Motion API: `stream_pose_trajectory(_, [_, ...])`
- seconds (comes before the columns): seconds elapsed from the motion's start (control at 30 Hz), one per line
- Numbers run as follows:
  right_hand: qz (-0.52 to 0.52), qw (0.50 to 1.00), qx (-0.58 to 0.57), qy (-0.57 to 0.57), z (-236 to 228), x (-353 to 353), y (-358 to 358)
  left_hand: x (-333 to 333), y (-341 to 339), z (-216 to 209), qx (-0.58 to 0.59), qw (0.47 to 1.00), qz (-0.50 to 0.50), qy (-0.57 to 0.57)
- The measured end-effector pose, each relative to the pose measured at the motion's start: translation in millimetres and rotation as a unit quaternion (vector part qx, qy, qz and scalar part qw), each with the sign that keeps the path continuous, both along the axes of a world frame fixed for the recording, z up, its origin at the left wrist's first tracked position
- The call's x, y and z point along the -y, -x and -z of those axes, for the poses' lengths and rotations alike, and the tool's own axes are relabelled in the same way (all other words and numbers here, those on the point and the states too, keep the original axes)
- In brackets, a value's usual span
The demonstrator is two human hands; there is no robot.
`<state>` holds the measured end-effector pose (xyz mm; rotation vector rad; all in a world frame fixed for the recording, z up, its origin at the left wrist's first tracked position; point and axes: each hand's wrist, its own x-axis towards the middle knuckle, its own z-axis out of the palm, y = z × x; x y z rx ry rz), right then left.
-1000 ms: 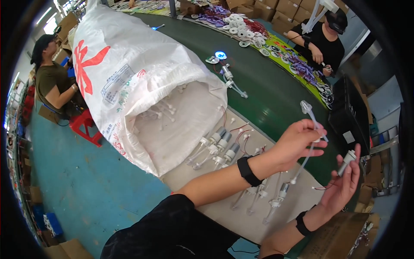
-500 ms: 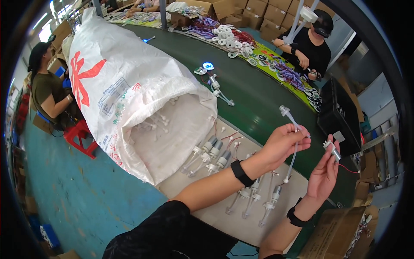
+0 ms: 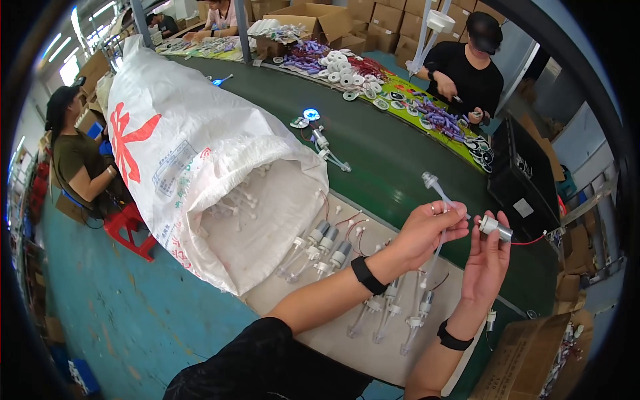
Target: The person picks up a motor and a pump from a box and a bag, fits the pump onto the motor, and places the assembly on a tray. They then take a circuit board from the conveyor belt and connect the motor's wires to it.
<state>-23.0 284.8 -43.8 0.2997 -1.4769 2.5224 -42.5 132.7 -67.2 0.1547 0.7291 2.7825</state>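
Note:
My left hand [image 3: 430, 230] pinches a clear plastic tube [image 3: 443, 194] with a clear fitting on its upper end. Another thin translucent tube [image 3: 438, 257] hangs below the same fingers. Close on its right, my right hand [image 3: 485, 267] grips a small pump motor [image 3: 496, 229], white at one end and silver at the other, with a red wire trailing right. The pump's white end faces the tube's lower end; whether they touch I cannot tell. Under my forearms, several motors with tubes [image 3: 392, 300] lie in rows on a beige board [image 3: 333, 340].
A big white woven sack [image 3: 220, 127] lies at left, its mouth toward me, small white parts inside. Beyond runs a green conveyor belt [image 3: 380, 167] carrying a motor assembly [image 3: 321, 140] and a lit blue disc [image 3: 311, 115]. A cardboard box [image 3: 527, 357] stands at lower right; co-workers sit around.
My right hand has brought the pump motor leftward, nearer the tube in my left hand, and turned its white end toward it. The left hand keeps its pinch. The whole view has shifted slightly.

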Motion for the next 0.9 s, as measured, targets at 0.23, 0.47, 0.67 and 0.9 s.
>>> stream_pose_trajectory(0.23, [-0.001,1.000,-0.004,0.008,4.1,2.4,2.4,0.0,-0.1,0.5,0.009,1.000,-0.016,-0.018])
stream_pose_trajectory(0.47, [0.015,0.999,0.022,0.033,-1.0,-1.7,-0.3,-7.6,0.1,2.8,0.015,1.000,-0.009,-0.020])
stream_pose_trajectory(0.67, [-0.069,0.988,0.040,0.134,16.6,13.1,9.1,6.2,-0.3,5.0,0.008,0.998,-0.055,-0.034])
stream_pose_trajectory(0.9, [-0.060,0.987,0.074,0.125,24.2,8.6,9.7,-6.0,-2.7,-2.1,0.025,0.999,-0.042,0.017])
